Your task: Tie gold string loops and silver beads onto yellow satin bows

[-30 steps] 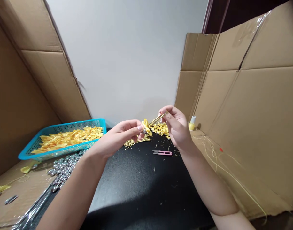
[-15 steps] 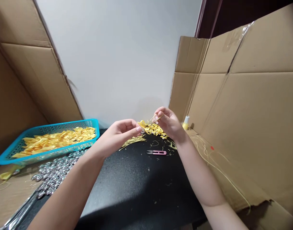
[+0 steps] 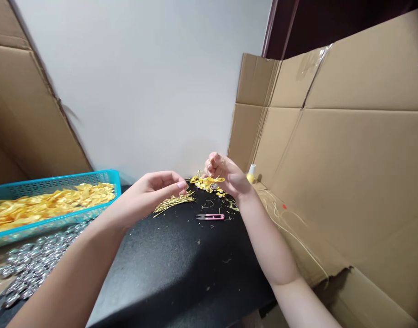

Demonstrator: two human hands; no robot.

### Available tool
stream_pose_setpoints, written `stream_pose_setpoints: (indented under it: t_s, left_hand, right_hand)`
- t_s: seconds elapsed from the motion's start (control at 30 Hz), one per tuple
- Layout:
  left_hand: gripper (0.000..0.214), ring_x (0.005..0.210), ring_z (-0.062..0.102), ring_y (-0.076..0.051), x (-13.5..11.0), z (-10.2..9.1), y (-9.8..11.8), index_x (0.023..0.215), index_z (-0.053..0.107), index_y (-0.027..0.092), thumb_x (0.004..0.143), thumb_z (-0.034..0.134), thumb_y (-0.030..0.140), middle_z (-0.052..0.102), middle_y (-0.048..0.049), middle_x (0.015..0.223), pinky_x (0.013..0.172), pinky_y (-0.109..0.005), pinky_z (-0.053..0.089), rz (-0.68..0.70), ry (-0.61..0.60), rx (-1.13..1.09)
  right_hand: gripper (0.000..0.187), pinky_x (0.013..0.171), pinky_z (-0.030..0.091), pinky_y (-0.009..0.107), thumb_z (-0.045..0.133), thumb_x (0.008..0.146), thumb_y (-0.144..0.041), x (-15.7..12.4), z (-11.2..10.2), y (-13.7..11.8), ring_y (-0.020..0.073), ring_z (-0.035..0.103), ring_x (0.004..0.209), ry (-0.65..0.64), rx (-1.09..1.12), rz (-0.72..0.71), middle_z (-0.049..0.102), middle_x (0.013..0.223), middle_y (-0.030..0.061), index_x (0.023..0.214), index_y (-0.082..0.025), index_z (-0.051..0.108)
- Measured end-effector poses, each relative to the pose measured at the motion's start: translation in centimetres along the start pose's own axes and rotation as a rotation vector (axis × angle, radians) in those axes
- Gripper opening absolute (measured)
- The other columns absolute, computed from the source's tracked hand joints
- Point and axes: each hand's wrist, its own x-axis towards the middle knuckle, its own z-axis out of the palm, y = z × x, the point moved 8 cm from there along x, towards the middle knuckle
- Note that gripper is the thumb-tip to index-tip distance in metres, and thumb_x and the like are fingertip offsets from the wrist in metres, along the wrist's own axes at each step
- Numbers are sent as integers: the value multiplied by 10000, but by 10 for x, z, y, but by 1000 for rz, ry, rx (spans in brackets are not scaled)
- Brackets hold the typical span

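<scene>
My right hand [image 3: 225,174] is closed in a loose fist at the back of the black table [image 3: 181,269]. It pinches a yellow ribbon bow [image 3: 216,180] just over a small pile of finished yellow bows [image 3: 201,182]. My left hand [image 3: 150,189] hovers a little to the left with the fingers loosely curled and apart and nothing in them. It is above a bundle of thin gold wires [image 3: 174,200]. Pink thread snips [image 3: 210,217] lie on the table in front of my right hand.
A blue plastic basket [image 3: 58,178] of yellow ribbon pieces stands at the left, with a heap of small silver metal parts [image 3: 31,264] in front of it. Cardboard sheets [image 3: 348,173] wall in both sides. A yellow thread spool [image 3: 251,174] stands by the right cardboard.
The bow has passed from both hands to my right hand alone, which has closed and moved down to the pile. My left hand has let go and drawn back. The view has swung right.
</scene>
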Motion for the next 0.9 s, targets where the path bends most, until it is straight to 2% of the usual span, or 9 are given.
stream_pose_setpoints:
  t_s: [0.17, 0.23, 0.3, 0.37, 0.47, 0.57, 0.7, 0.8, 0.9]
  left_hand:
    - [340, 725, 606, -164, 3, -7, -6, 820, 654, 187, 820, 578, 519, 679, -40, 779, 617, -232, 461, 16, -4, 79]
    - [364, 735, 615, -170, 8, -17, -18, 850, 663, 187, 822, 558, 534, 697, -42, 812, 609, -236, 459, -2, 7, 185]
    - [353, 746, 627, -184, 15, -35, -39, 889, 677, 193, 818, 560, 518, 713, -38, 826, 633, -255, 466, -40, 46, 368]
    - [306, 725, 634, -208, 23, -60, -72, 844, 690, 193, 790, 586, 476, 713, -43, 770, 626, -277, 461, -198, 126, 615]
    - [341, 847, 643, -265, 32, -84, -116, 936, 690, 172, 805, 560, 459, 723, -94, 916, 678, -313, 468, -344, 129, 867]
    - [375, 1061, 569, -382, 31, -95, -145, 1055, 681, 140, 825, 532, 396, 671, -178, 1131, 783, -434, 467, -450, 121, 1157]
    - [311, 1134, 531, -389, 31, -82, -169, 1050, 690, 141, 795, 569, 272, 654, -179, 1192, 852, -465, 447, -443, 36, 1212]
    - [229, 1049, 597, -356, 35, -74, -187, 937, 718, 155, 746, 598, 194, 708, -173, 1071, 799, -398, 466, -453, -26, 1230]
    - [171, 994, 628, -358, 40, -71, -204, 827, 730, 149, 689, 630, 144, 724, -190, 994, 777, -379, 461, -466, -75, 1256]
  right_hand:
    - [403, 633, 488, 282, 732, 675, -550, 4, -4, 6, 89, 501, 585, -21, 14, 34, 556, 704, -24, 738, -227, 500]
    - [404, 631, 488, 269, 746, 654, -545, 8, -17, 10, 87, 511, 595, -8, -33, 45, 564, 702, -27, 745, -224, 516]
    - [407, 628, 489, 257, 758, 626, -536, 11, -45, 13, 88, 524, 605, 77, -130, 41, 571, 696, -28, 746, -220, 532]
    - [400, 618, 483, 244, 756, 606, -521, 11, -86, 14, 94, 541, 619, 249, -315, 33, 587, 703, -22, 747, -212, 546]
    - [289, 618, 473, 238, 618, 721, -477, 0, -145, 11, 101, 552, 616, 521, -803, 83, 614, 707, -9, 759, -196, 565]
    - [169, 646, 461, 260, 609, 710, -344, -5, -170, 25, 131, 554, 634, 567, -977, 162, 620, 663, 8, 683, -179, 582]
    - [61, 672, 443, 257, 642, 633, -211, 8, -158, 73, 155, 580, 666, 468, -1114, 296, 663, 657, 28, 588, -173, 625]
    - [52, 650, 438, 227, 639, 629, -185, 30, -136, 119, 146, 604, 655, 353, -1159, 398, 689, 654, 23, 581, -176, 659]
    - [65, 644, 439, 213, 647, 632, -195, 51, -130, 152, 150, 626, 677, 314, -1196, 496, 705, 670, 29, 572, -177, 666]
